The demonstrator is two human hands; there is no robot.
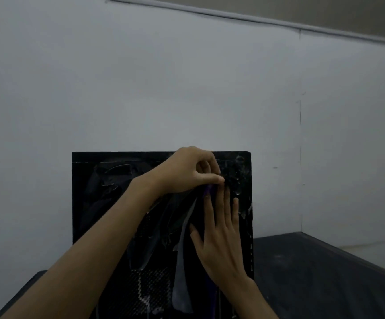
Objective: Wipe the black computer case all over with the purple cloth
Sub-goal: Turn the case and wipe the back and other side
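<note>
— Since the light is so dim, where is the purple cloth point(208, 189)?

— Up against the near face of the black computer case point(108, 203), near its top right. Only a small purple fold shows, just under the left hand's fingertips.

— How do the hands lie?

— The left hand point(186, 171) has its thumb and forefinger pinched on that fold, knuckles raised. The right hand point(221, 236) lies flat below it, fingers straight and a little spread, pressed to the case face beside the fold.

— And the case itself?

— It stands upright on a dark table point(313, 272) in front of a pale grey wall point(140, 77). Its panel is smeared and glossy. A mesh patch point(150, 286) shows low down.

— Anything inside it?

— I cannot tell; the panel is too dark to see through.

— What is the pale strip point(182, 272)?

— It hangs down the face left of the right hand. It may be the cloth's lighter side, but the blur leaves that unsure.
</note>
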